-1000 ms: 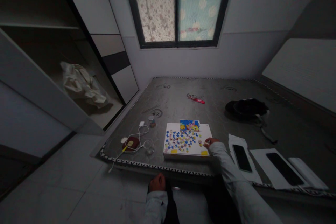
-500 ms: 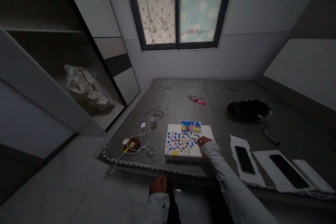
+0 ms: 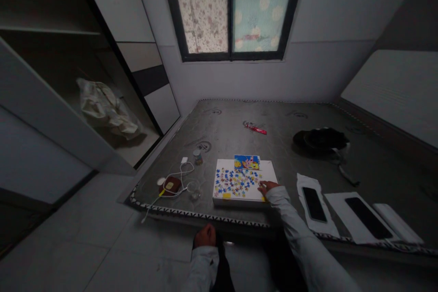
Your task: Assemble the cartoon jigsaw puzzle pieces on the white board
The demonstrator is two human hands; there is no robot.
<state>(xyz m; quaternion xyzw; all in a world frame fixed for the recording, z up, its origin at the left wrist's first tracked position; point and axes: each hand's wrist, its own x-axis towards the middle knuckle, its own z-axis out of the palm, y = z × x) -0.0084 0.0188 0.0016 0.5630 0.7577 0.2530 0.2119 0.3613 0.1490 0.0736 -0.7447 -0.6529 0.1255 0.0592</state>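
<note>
Small jigsaw puzzle pieces [image 3: 236, 181], blue, yellow and pink, lie spread over a white box [image 3: 271, 172] at the near edge of the mattress. A bright picture card [image 3: 247, 162] lies at the box's far edge. My right hand [image 3: 269, 187] is over the right part of the box, its fingers pinched at a puzzle piece that they mostly cover. Below the mattress edge, my left hand [image 3: 205, 236] is curled in a fist close to my leg; nothing shows in it.
Left of the box are a clear glass [image 3: 194, 190], a small can [image 3: 197, 157], a brown case [image 3: 171, 186] and a white cable [image 3: 183, 174]. To the right lie two phones [image 3: 314, 204] on white sheets and a black cap [image 3: 320, 140]. A red packet [image 3: 256, 129] lies farther back.
My right hand has moved left from the box's right edge over the pieces, then slightly back toward me. The left fist stays in place. The view shifted a little.
</note>
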